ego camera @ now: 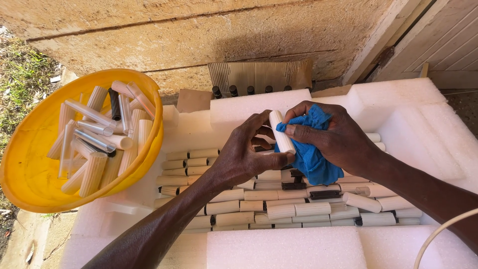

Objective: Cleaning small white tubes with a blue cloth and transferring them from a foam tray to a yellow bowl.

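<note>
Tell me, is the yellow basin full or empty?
Partly full: the yellow basin holds ribbed cream tubes piled on one side, its bottom bare.

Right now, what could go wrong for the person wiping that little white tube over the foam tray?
The tube is pinched only by the fingertips of the left hand while the right hand rubs it with a blue cloth; it might slip and scatter the neat rows below. The yellow bowl leans on the foam tray edge and could tip.

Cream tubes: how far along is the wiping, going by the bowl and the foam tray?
Done, apparently: rows of cream tubes lie packed in the white foam tray. In hand: the left hand holds one tube while the right hand presses a blue cloth against it. Left, probably: a pile of tubes in the yellow bowl.
</note>
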